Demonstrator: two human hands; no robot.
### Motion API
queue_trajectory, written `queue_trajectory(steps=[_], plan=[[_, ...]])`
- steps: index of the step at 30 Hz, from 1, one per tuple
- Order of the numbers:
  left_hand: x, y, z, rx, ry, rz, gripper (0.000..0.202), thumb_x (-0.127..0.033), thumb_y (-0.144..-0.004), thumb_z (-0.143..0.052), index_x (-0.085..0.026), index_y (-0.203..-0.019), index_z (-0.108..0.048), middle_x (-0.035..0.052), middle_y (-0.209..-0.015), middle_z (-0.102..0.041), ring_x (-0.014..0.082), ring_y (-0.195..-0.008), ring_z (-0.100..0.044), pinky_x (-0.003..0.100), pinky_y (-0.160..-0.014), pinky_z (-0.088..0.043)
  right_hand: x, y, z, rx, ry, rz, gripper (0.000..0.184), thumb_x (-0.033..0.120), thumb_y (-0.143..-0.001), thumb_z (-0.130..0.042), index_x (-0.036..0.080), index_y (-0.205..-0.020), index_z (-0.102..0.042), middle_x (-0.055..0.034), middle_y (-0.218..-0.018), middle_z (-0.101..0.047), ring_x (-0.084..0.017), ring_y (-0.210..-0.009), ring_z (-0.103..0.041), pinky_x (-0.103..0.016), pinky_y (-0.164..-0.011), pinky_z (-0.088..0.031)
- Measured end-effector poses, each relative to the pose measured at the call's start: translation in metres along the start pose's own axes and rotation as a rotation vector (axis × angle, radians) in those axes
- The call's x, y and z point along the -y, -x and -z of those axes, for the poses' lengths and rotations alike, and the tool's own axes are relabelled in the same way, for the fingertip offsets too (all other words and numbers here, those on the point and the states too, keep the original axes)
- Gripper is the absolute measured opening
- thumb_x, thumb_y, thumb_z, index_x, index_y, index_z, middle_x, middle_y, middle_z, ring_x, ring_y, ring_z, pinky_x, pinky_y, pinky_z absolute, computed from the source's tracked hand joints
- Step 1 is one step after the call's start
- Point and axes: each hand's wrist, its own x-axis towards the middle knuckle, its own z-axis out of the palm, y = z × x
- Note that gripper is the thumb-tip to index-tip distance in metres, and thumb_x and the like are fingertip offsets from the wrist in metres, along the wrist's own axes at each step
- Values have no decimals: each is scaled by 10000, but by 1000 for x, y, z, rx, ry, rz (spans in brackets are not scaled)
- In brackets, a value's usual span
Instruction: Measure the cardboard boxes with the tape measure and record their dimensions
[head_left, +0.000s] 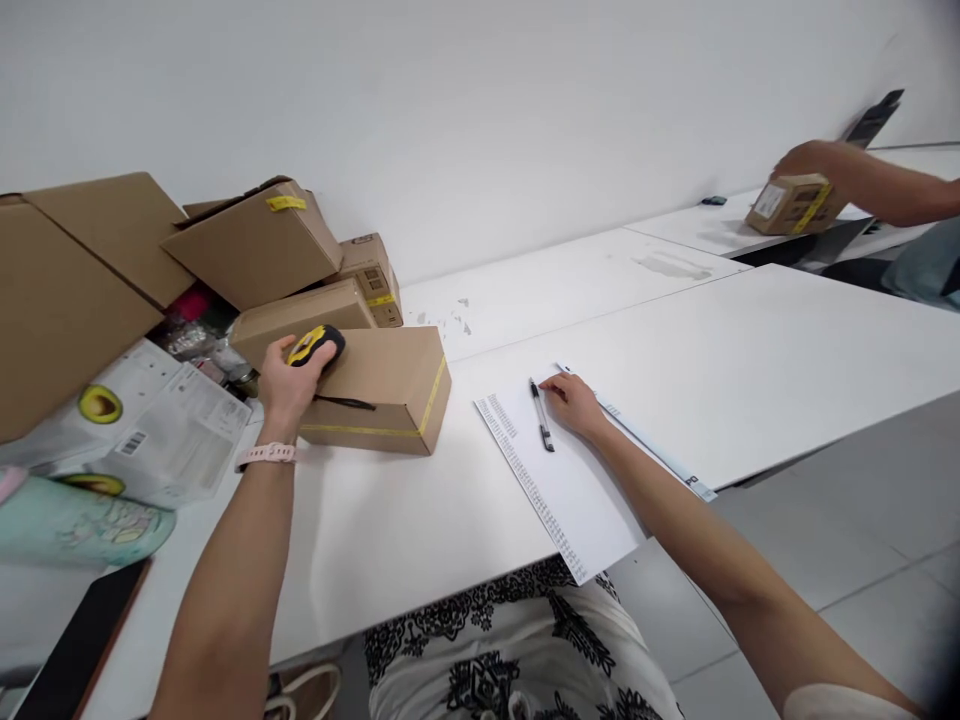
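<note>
My left hand (289,390), with a pink band at the wrist, is closed around a black-and-yellow tape measure (319,345). It holds the tape measure at the upper left of a closed cardboard box (382,380) sealed with yellow tape. A black wrist strap (345,402) hangs from it across the box. On the white paper (577,490), which has printed lines along its left edge, rests my right hand (574,400). Its fingers are loosely extended, their tips beside the upper end of a clear pen with black ends (541,415). The pen lies on the paper.
Several cardboard boxes (255,240) are heaped at the left, beside white cartons with avocado pictures (165,430) and a mint-green bottle (90,520). A blue-edged sheet (637,435) lies under the paper. Far right, another person's arm (877,185) reaches over a small box (795,205).
</note>
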Motion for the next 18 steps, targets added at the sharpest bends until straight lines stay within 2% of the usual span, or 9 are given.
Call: queue_trajectory(steps=[3,5,8,13,15,18], plan=[[10,-2,9,-7,-38,35,770,-612,-770,-713,-135,-1355,-558,150,-1364,-636,350,-1246,-594,480,-1053,-464,1,-2,0,7,-13,-14,308,135,-843,-475,158,-960,-760,-114,-951,-721,-259,-909,-609,-398,-874,-476],[13,-2,13,10,-56,20,810,-600,-717,-769,-171,-1373,-563,139,-1382,-628,359,-1255,-588,492,-1059,-461,3,-4,1,9,-26,-20,307,129,-839,-477,152,-951,-762,-119,-950,-720,-257,-901,-606,-405,-883,-475],[19,-7,15,21,-74,10,799,-580,-710,-783,-227,-1390,-557,97,-1394,-628,320,-1237,-600,458,-1047,-478,7,-4,3,8,-33,-29,307,109,-823,-485,164,-943,-762,-111,-955,-721,-243,-903,-603,-394,-887,-475],[23,-14,15,0,-126,28,721,-570,-730,-758,-243,-1347,-581,80,-1383,-636,296,-1182,-619,447,-1007,-504,12,-5,5,9,-37,-51,302,89,-822,-490,168,-943,-756,-102,-957,-718,-231,-921,-600,-365,-881,-468],[22,-4,19,12,-141,7,709,-589,-717,-763,-278,-1330,-590,63,-1355,-661,285,-1161,-638,431,-978,-521,15,-4,7,7,-47,-60,299,89,-840,-483,165,-956,-748,-102,-946,-718,-230,-920,-602,-361,-881,-465],[18,28,30,6,-139,-27,692,-592,-695,-764,-296,-1302,-612,63,-1252,-718,280,-1067,-685,397,-873,-561,25,0,10,-23,-68,-65,305,118,-890,-465,161,-1046,-723,-107,-983,-723,-230,-962,-606,-366,-909,-460]])
